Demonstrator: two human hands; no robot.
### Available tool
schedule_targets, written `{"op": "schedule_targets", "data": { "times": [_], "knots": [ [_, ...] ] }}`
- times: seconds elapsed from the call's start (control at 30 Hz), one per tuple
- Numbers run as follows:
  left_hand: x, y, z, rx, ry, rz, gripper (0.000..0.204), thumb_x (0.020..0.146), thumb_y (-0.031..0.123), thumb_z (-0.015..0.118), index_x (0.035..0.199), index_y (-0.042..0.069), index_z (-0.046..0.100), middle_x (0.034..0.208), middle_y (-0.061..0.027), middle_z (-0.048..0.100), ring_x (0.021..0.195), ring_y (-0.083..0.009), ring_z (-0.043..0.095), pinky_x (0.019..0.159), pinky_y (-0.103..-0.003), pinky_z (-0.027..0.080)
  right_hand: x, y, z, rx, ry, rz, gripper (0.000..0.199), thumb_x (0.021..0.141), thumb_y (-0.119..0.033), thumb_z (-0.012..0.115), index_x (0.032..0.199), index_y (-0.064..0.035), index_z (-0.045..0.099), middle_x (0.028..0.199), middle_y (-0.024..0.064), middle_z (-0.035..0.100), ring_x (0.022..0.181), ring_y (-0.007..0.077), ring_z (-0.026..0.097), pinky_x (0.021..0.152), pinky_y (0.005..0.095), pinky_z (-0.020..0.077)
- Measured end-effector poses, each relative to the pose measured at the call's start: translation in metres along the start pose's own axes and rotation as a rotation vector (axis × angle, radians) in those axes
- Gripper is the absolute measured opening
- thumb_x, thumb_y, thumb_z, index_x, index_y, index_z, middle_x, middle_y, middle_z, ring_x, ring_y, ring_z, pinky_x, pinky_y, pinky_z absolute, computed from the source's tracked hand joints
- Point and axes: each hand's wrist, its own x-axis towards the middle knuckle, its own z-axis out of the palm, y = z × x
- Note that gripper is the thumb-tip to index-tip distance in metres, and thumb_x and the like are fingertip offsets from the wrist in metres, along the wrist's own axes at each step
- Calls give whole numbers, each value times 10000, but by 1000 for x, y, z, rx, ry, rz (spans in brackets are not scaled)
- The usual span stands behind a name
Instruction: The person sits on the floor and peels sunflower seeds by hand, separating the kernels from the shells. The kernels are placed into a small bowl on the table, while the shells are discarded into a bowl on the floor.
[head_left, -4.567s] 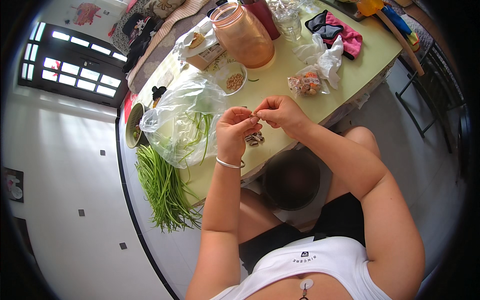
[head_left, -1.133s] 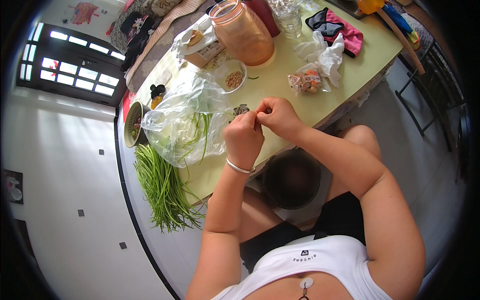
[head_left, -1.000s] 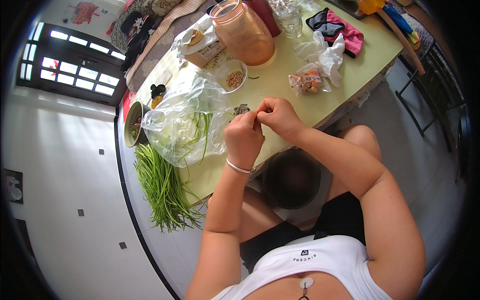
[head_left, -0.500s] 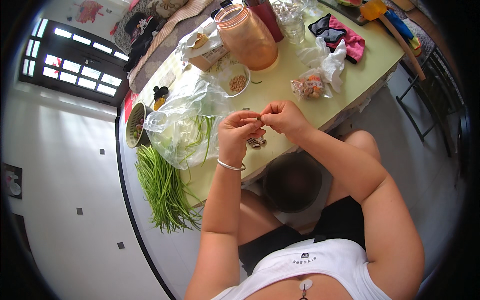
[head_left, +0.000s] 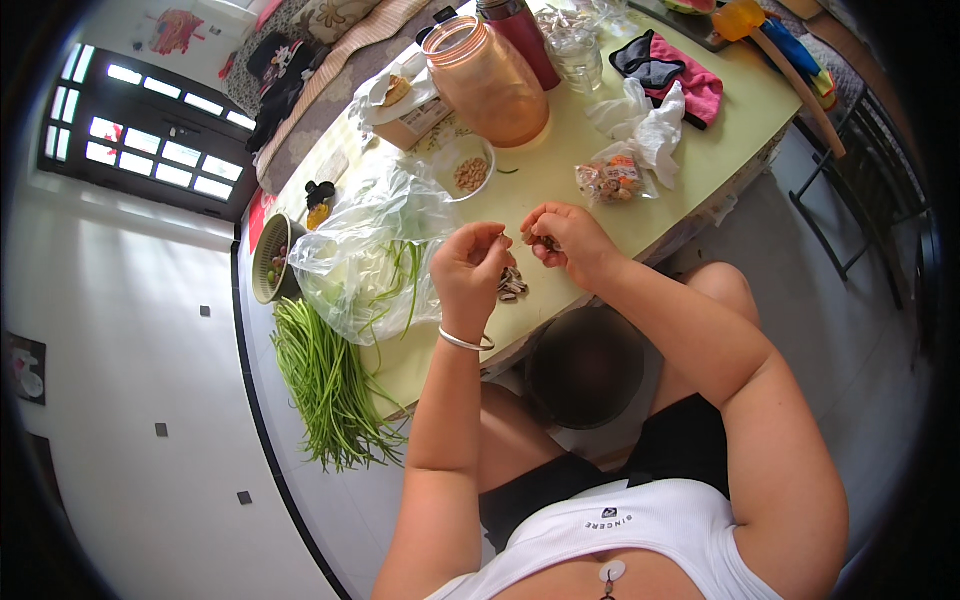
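Over the near part of the table, my left hand [head_left: 468, 262] has thumb and fingertips pinched together; whatever they hold is too small to make out. Just right of it and slightly apart, my right hand [head_left: 570, 245] is closed, with small dark bits that look like sunflower seeds between its curled fingers. A small pile of striped sunflower seeds [head_left: 513, 286] lies on the table below the hands. Beyond my left hand, a white bowl [head_left: 487, 186] holds many small tan kernels [head_left: 470, 175].
Left stand a clear plastic bag [head_left: 370, 235] with green stalks, a bundle of long green stalks [head_left: 325, 380] and a basket [head_left: 262, 270]. Farther back are a large orange jar [head_left: 490, 90] and a carton [head_left: 412, 122]. At right lies a snack packet [head_left: 612, 180]; below, a dark bin [head_left: 585, 365].
My fingertips, together before, have separated. My right hand has turned, showing the dark bits in its fingers. The camera view has shifted slightly.
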Motion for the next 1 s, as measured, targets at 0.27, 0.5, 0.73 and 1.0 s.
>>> {"op": "schedule_targets", "data": {
  "times": [0.27, 0.5, 0.73, 1.0],
  "knots": [
    [-6, 19, 10, 216, -58, 131, 63, 770, -15, 672, 813, 31, 659, 752, -65, 641, 549, -122, 596, 515, -231, 464, 1, 4, 3, 240, -87, 236, 199, 863, -101, 447, 967, -11, 590, 813, 59, 595, 669, 113, 534, 592, 237, 438],
    [65, 7, -35, 741, 284, 417, 109, 772, 82, 691, 863, 23, 704, 666, -81, 660, 584, -150, 629, 539, -267, 466, 11, 3, -2, 111, -85, 147, 188, 847, -87, 466, 958, 0, 590, 830, 63, 597, 667, 96, 517, 599, 229, 426],
    [42, -13, -23, 940, -36, 464, 98, 705, 86, 696, 799, 65, 714, 779, -97, 669, 684, -267, 628, 642, -355, 499, 4, -2, -9, 70, -79, 112, 167, 834, -59, 473, 939, -5, 592, 809, 63, 594, 653, 96, 511, 587, 225, 420],
    [36, -55, -16, 1143, -59, 510, 49, 657, 72, 596, 611, 75, 614, 739, -95, 603, 719, -312, 598, 621, -399, 502, 7, 2, -6, -75, -46, 98, 162, 834, -69, 476, 926, -21, 601, 814, 67, 602, 644, 102, 524, 569, 226, 430]
  ]
}}
